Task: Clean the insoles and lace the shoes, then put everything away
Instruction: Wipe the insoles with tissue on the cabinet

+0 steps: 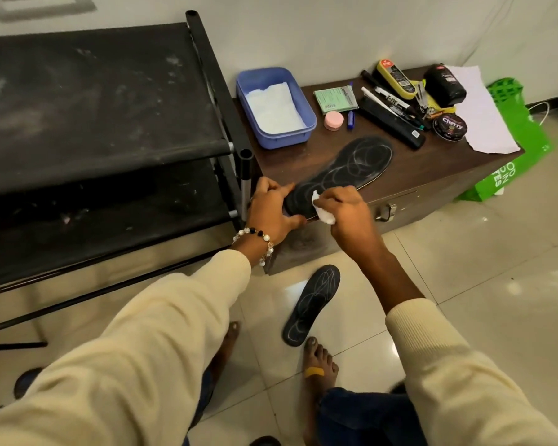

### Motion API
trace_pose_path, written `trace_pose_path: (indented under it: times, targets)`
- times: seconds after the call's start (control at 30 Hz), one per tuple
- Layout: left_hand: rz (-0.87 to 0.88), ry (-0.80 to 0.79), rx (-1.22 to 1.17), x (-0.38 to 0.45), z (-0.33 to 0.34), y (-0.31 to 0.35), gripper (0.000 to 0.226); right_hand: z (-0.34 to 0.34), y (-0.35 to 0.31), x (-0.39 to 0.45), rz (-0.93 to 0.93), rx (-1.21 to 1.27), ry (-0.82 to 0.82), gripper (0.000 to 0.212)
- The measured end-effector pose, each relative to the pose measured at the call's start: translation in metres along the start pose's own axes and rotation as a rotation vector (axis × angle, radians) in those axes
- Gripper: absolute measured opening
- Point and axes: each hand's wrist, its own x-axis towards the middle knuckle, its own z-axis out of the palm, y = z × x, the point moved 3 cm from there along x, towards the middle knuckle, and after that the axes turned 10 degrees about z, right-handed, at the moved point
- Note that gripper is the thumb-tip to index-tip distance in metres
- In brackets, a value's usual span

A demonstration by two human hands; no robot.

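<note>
Filling the upper left, a black shoe rack (103,101) with dusty fabric shelves stands against the wall, and just beside it on its right sits a dark brown wooden chest (432,175) whose top serves as the work surface. A green bag (516,162) leans at the chest's far right end on the tiled floor. On the chest's back left corner rests a blue plastic tub (306,123) lined with white tissue; a white sheet of paper (484,123) lies at the back right, with a cluster of shoe-care items between them, among them a round polish tin (450,125) marked Cherry, a yellow-edged shoe sponge (395,79) and a small pink jar (333,120).

One black insole (351,169) with pale looping marks lies diagonally across the chest's front, its heel end overhanging the near edge. The left hand (273,212), a beaded bracelet at its wrist, is clamped around that heel end, thumb below and fingers on top. The right hand (345,214) is closed on a crumpled white wipe (324,215), which is pressed against the insole near the heel. A second insole (313,305) with the same marks lies on the floor in front of the chest, just ahead of a bare foot (319,362).
</note>
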Motion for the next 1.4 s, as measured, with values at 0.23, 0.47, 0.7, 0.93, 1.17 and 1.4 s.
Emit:
trace_pose_path:
  times: [0.23, 0.47, 0.7, 0.93, 1.17, 1.4]
  targets:
    - [-0.028, 0.05, -0.091, -0.002, 0.003, -0.001, 0.072, 0.001, -0.032, 0.001, -0.105, 0.171, -0.111, 0.025]
    - [-0.083, 0.033, -0.087, -0.001, 0.002, 0.0, 0.072, -0.007, -0.021, 0.008, 0.005, 0.013, -0.027, 0.025]
    - [-0.13, -0.001, -0.066, 0.0, 0.002, 0.001, 0.075, -0.021, -0.027, 0.011, -0.18, -0.075, -0.191, 0.021]
    - [-0.137, -0.006, -0.115, -0.003, -0.001, 0.002, 0.074, -0.013, -0.023, 0.003, -0.081, -0.014, -0.148, 0.028]
    - [-0.192, -0.029, -0.07, -0.003, 0.004, -0.001, 0.079, -0.02, -0.006, 0.006, -0.017, -0.051, -0.09, 0.028]
    - [-0.235, -0.015, -0.062, -0.008, 0.007, -0.004, 0.076, -0.028, -0.013, 0.001, -0.167, 0.039, -0.186, 0.026]
